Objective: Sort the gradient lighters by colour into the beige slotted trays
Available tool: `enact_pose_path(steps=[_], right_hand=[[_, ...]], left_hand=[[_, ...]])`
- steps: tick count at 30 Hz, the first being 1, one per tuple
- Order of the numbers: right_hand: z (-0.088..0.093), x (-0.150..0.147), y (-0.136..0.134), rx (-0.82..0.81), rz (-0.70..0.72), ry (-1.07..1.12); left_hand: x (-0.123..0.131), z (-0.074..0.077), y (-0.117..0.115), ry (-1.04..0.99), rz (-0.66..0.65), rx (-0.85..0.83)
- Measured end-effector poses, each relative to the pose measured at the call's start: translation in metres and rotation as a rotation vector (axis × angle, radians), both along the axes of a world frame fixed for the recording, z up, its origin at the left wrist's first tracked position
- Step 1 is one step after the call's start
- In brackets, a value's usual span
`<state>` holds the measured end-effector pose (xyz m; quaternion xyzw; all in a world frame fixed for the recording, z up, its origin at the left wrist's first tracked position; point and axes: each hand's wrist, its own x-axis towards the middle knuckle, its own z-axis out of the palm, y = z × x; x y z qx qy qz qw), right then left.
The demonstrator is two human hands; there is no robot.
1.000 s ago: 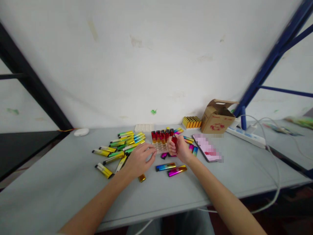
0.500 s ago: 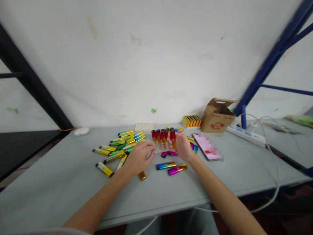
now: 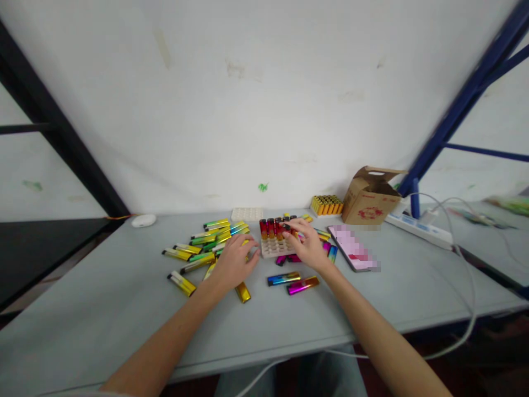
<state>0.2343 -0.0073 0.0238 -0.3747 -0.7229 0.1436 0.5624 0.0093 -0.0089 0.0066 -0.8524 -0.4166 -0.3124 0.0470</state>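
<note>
My right hand (image 3: pixel 308 245) is at the right side of a pale tray (image 3: pixel 273 254) with round holes. Its fingers are closed around a red lighter (image 3: pixel 285 227), which stands upright over the tray. Several red-and-gold lighters (image 3: pixel 270 228) stand in the tray's back rows, partly behind my fingers. My left hand (image 3: pixel 236 260) is left of the tray, fingers curved and apart, above a loose pile of yellow and green lighters (image 3: pixel 206 238). Nothing clearly shows in its grip. In front of the tray lie a blue lighter (image 3: pixel 284 278) and a magenta-and-gold lighter (image 3: pixel 303 285).
A second pale tray (image 3: pixel 247 214) lies by the wall. At the back right are a block of orange lighters (image 3: pixel 327 204) and an opened cardboard box (image 3: pixel 369 201). A phone (image 3: pixel 351 248), a power strip (image 3: pixel 421 230) and a white case (image 3: pixel 144 220) lie on the table (image 3: pixel 124 309).
My right hand has brought the red lighter from above the tray's right side down and slightly left to the holes. My left hand has hardly moved; the view has shifted slightly.
</note>
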Motion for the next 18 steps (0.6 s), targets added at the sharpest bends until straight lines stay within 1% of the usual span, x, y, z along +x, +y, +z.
enact_pose_path(steps=[2, 4, 6, 9, 15, 18], right_hand=[[-0.001, 0.000, 0.000, 0.070, -0.038, -0.107], [-0.003, -0.001, 0.002, 0.115, -0.089, -0.158], [-0.005, -0.003, 0.005, 0.130, -0.141, -0.159], [-0.007, -0.004, 0.009, 0.109, -0.191, -0.142], [-0.007, -0.010, 0.014, 0.021, -0.142, -0.122], [-0.007, -0.014, 0.016, 0.036, -0.149, -0.168]], left_hand=[[0.000, -0.002, 0.000, 0.007, -0.010, -0.012], [0.000, -0.003, 0.001, 0.005, -0.022, -0.014], [0.000, -0.004, 0.001, 0.000, -0.031, -0.011], [0.000, -0.004, 0.002, -0.006, -0.033, -0.005], [0.001, -0.004, 0.003, 0.004, -0.029, 0.000], [0.002, -0.006, 0.004, 0.003, -0.037, -0.004]])
